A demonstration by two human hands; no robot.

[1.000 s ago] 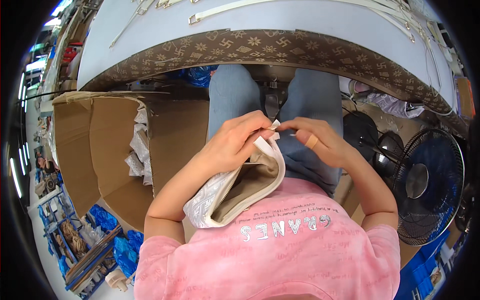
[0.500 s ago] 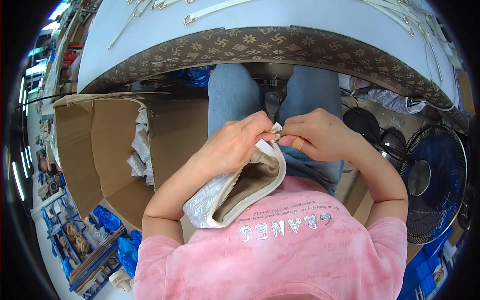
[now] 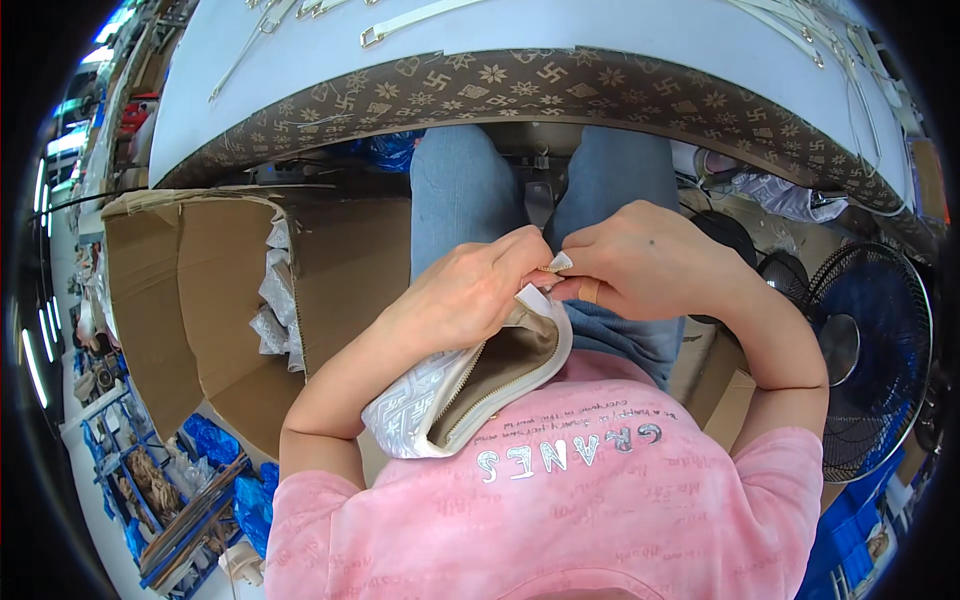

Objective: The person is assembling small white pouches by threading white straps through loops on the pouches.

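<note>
A white patterned zippered bag [image 3: 402,398] lies against my front, its zip undone and its beige lining showing. At the bag's far corner, my left hand [image 3: 480,290] is closed on the bag, pinching near the zipper end. Close beside it, my right hand [image 3: 625,262] has thumb and fingers closed on the white zipper end tab [image 3: 560,262]. A tan bandage wraps one finger of that hand. The fingertips of both hands nearly meet, and the zip slider cannot be made out.
Ahead is a white-topped table [image 3: 330,65] with a brown patterned edge, bearing white straps with metal buckles [image 3: 420,20]. An open cardboard box [image 3: 150,300] holding bubble wrap [image 3: 278,300] stands at left. A black fan [image 3: 865,360] is at right, and blue shelving [image 3: 150,480] at lower left.
My right hand has shifted slightly, with its wrist lifted and its elbow farther out to the right. My left hand and the bag stay almost in place.
</note>
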